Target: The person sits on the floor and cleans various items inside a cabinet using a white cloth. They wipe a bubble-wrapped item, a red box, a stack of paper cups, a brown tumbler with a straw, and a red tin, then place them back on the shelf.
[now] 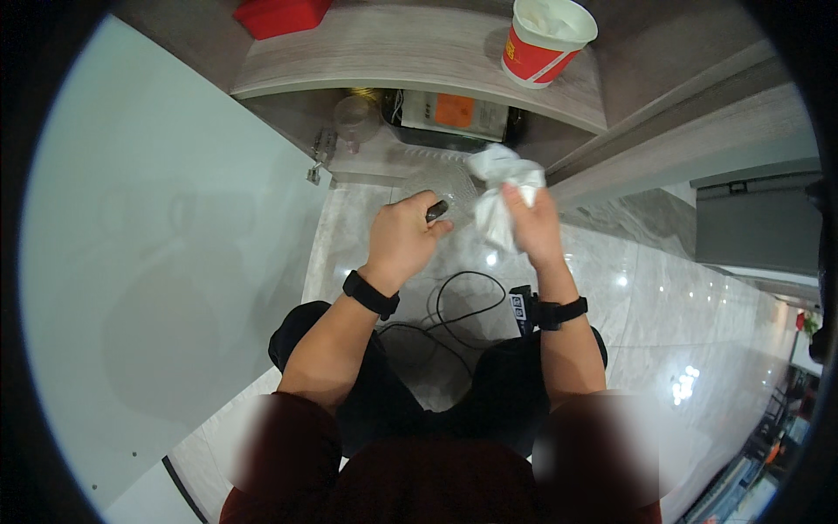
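Note:
My left hand (404, 232) is closed around a dark, glossy knob or handle (437, 210), and a clear textured glass piece (442, 183), perhaps a lid or bowl, shows just beyond it. Whether the two are joined is hard to tell. In my right hand (535, 223) is a crumpled white cloth or tissue (504, 187), slightly blurred, close to the right side of the glass. Both hands are in front of the low shelf of an open cabinet (373, 171).
A paper cup (546, 46) and a red box (281, 16) stand on the upper shelf. Below are a clear goblet (355, 121) and a black bin (452, 139) with packets. The cabinet door (177, 262) stands open at left. A black cable (452, 281) loops on the floor.

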A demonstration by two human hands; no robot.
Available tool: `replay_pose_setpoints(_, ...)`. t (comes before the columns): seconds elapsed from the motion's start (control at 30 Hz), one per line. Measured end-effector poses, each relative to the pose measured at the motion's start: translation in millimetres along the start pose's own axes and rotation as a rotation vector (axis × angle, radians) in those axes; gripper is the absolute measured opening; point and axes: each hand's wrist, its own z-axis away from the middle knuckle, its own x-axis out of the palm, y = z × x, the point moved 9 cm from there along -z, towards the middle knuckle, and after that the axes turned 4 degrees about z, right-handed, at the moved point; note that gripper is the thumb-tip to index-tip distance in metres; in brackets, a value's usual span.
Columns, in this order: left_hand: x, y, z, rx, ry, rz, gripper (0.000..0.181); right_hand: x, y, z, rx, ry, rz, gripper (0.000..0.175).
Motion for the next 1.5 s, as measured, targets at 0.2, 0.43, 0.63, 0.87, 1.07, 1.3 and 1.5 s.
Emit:
replay_pose_setpoints(0.2, 8.6, 17.4, 3.4, 0.212, -0.032, -0.073, 0.010, 56.6, 16.4, 20.6, 0.043, -0.473, -0.019, 0.027)
replay_pose_setpoints(0.43, -7.7, -8.2, -6.2, -0.091, -0.218, 0.251, 0.018, 61.5, -1.8, 27.0, -0.028, -0.525, 0.016, 0.025)
replay_pose_setpoints(0.63, -14.4, -30.3, -6.8, -0.367, -0.193, 0.796, 0.024, 31.5, -14.3, 18.9, -0.106, -0.412, -0.163, 0.037)
replay_pose_setpoints(0.87, -11.4, -36.1, -8.3, -0.417, -0.210, 0.915, 0.021, 13.3, -21.9, 10.5, -0.209, -0.294, -0.062, 0.040)
replay_pose_setpoints(1.07, -0.8, -36.2, -6.1, -0.452, -0.182, 0.823, 0.023, 42.5, -18.4, 23.4, -0.293, -0.411, 0.157, 0.029)
replay_pose_setpoints(1.3, 3.9, -33.0, -1.9, -0.497, -0.171, 0.964, 0.024, 23.7, -5.0, 5.6, 0.110, -0.208, -0.504, 0.026)
replay_pose_setpoints(1.5, 9.8, -33.2, -3.4, -0.411, -0.149, 0.839, 0.026, 42.3, -15.0, 19.0, -0.096, -0.412, 0.045, 0.022)
